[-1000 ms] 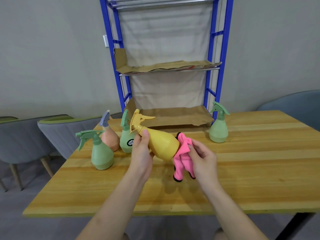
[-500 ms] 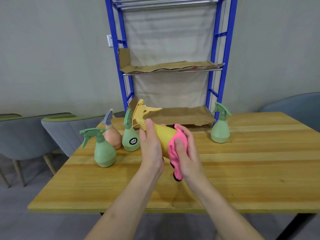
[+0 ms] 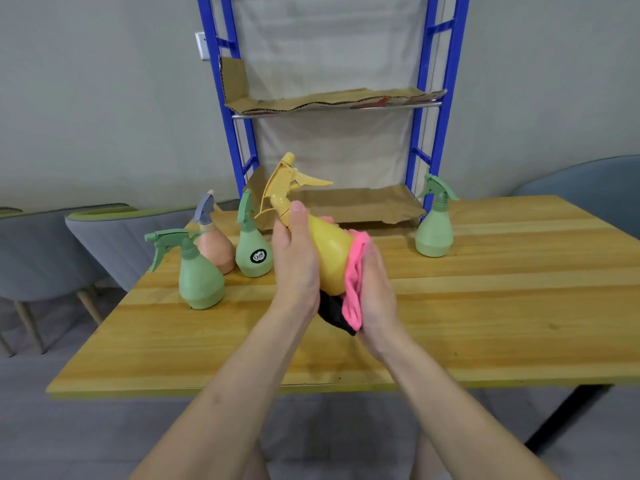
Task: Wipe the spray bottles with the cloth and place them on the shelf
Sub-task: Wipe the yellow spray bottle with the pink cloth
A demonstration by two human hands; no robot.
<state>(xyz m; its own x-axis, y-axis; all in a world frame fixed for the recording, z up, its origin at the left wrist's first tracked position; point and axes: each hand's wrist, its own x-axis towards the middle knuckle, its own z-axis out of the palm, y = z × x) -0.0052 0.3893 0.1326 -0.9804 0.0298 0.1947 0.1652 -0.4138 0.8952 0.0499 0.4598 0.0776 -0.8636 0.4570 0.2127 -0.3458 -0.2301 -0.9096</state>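
My left hand (image 3: 296, 261) grips a yellow spray bottle (image 3: 329, 251) near its neck and holds it tilted above the wooden table (image 3: 502, 306), nozzle up and to the left. My right hand (image 3: 375, 292) holds a pink cloth (image 3: 355, 282) with a black edge and presses it against the bottle's lower right side. Three bottles stand on the table at the left: a green bottle (image 3: 199, 275) nearest, a peach bottle (image 3: 214, 247) behind it, and a green labelled bottle (image 3: 252, 247). Another green bottle (image 3: 434, 226) stands at the right by the blue shelf (image 3: 429, 98).
The blue shelf stands behind the table; cardboard (image 3: 353, 204) lines its low tier and cardboard (image 3: 329, 98) lines the tier above. Grey chairs (image 3: 104, 244) stand at the table's left, and a blue-grey chair (image 3: 588, 192) at the right.
Both hands have lifted the yellow bottle more upright. The cloth has gone from hanging beside the bottle's base to being wrapped against its side under my right hand.
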